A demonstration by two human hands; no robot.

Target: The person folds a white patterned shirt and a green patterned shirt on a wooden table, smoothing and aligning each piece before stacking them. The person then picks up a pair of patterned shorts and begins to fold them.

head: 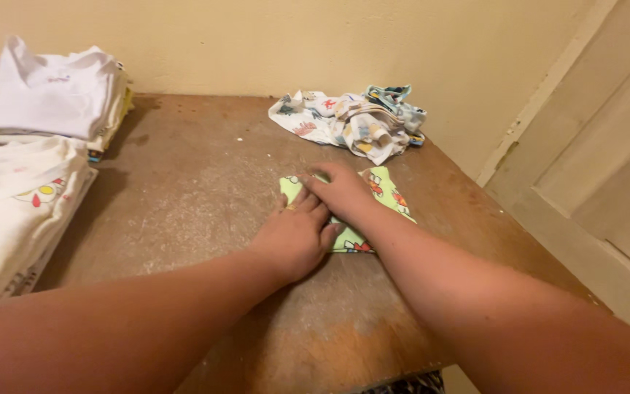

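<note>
A small light-green printed garment (390, 195) lies folded flat in the middle of a worn brown wooden table (184, 182). My left hand (294, 237) presses palm down on its near left part, fingers together. Crossing just beyond it, my right hand (344, 191) lies flat on the cloth's far part, fingers pointing left. Both hands rest on the fabric; most of the garment is hidden beneath them.
A crumpled heap of printed white clothes (351, 122) sits at the table's far right. Stacks of folded white garments (30, 146) fill the left side. A cream wall stands behind, and a pale door (607, 168) is on the right past the table edge.
</note>
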